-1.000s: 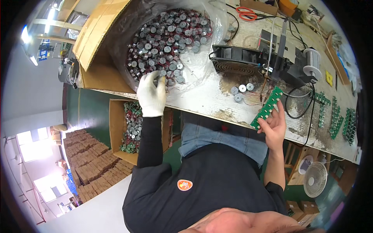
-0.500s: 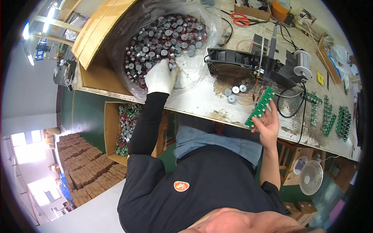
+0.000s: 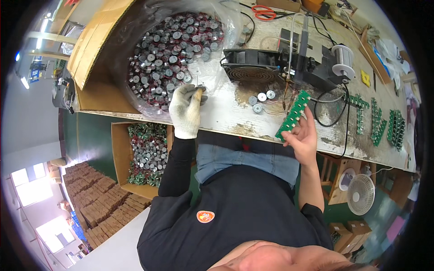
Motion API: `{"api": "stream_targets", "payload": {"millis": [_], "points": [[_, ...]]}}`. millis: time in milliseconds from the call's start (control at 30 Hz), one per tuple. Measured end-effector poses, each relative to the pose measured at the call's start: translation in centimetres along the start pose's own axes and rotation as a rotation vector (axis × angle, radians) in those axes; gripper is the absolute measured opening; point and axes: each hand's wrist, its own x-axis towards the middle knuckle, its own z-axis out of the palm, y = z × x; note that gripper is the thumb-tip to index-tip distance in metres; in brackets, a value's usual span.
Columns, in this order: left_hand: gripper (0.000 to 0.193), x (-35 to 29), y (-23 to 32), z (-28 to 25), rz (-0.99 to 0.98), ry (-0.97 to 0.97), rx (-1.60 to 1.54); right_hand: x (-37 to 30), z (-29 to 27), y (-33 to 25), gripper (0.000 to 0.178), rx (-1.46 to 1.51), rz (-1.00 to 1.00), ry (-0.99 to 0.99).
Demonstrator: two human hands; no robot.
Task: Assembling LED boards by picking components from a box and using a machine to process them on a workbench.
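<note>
My left hand [image 3: 186, 109], in a white glove, is closed with thumb and fingers pinched around a small motor [image 3: 201, 88], mostly hidden by the fingertips. It is beside the clear plastic bag [image 3: 211, 74], which holds a heap of small round metal motors [image 3: 163, 61] with red wires. Between the thumb and fingers of my bare right hand [image 3: 302, 139] is a long green circuit board strip [image 3: 294, 115], tilted above the table's front edge. Several loose motors [image 3: 257, 108] with thin wires lie on the table, left of the board.
A black fan [image 3: 251, 65] stands beside a soldering machine [image 3: 304, 54] with a wire spool [image 3: 343, 61]. Green board strips [image 3: 379, 123] line the right side. Orange scissors [image 3: 264, 12] lie at the back. Below the table is a cardboard box [image 3: 118, 151] of wired boards and motors.
My left hand has drawn back from the motor heap toward the table's front edge, with a motor at its fingertips. My right hand still holds the board. The whole view has shifted slightly.
</note>
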Motion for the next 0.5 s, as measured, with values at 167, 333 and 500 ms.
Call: {"api": "stream_targets", "payload": {"millis": [167,333,500], "points": [[0.025,-1.7,-0.1,1.7,-0.051,-0.138,-0.064,-0.1,-0.1,0.1,0.088,0.011,-0.001,0.002],[0.021,-4.2,1.2,4.0,-0.149,-0.36,-0.036,-0.1,-0.3,0.2,0.088,0.035,0.05,0.01],[0.022,-5.9,2.2,6.8,-0.44,-0.485,-0.143,-0.3,-0.1,-0.3,0.087,0.054,0.125,-0.003]]}}
